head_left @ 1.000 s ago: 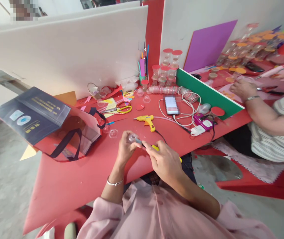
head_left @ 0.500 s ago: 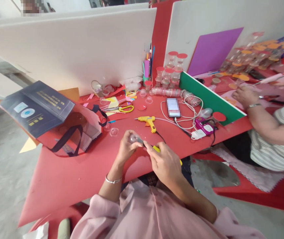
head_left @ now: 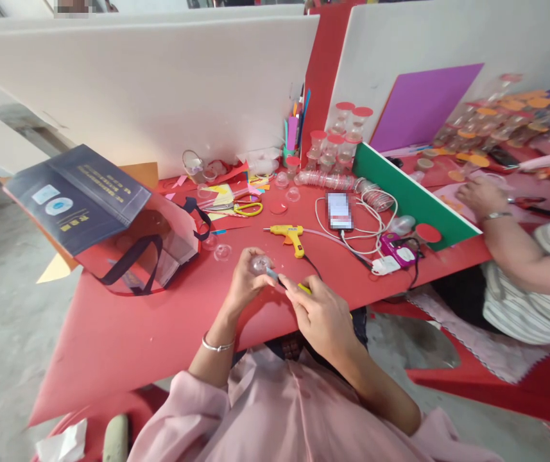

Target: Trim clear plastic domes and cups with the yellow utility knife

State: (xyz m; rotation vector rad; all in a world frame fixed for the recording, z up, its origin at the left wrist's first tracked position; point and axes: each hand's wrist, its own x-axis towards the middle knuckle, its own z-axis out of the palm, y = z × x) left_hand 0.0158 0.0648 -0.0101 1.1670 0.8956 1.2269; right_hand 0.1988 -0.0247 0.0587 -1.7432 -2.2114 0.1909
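Observation:
Between the thumb and fingers of my left hand (head_left: 242, 282) is a clear plastic dome lid (head_left: 259, 264). My right hand (head_left: 326, 316) is closed round a utility knife (head_left: 305, 289) with a yellow and black handle. Its blade points left and meets the lower right edge of the lid, close to my left thumb. Just beyond my hands a yellow glue gun (head_left: 290, 237) lies on its side, nozzle to the left. Another clear dome lid (head_left: 223, 252) rests on the red table (head_left: 159, 346), left of my left hand.
On the left stands a dark blue and red bag (head_left: 86, 192). Yellow-handled scissors (head_left: 248, 208), a phone (head_left: 340, 211) with white cables and a purple power strip (head_left: 400, 249) lie farther back. A green divider (head_left: 414, 199) separates off a co-worker's arm (head_left: 510, 237) at right.
The dome lid in my left hand has turned, showing more of its clear top. The knife blade shows more plainly against its edge. The view has shifted slightly.

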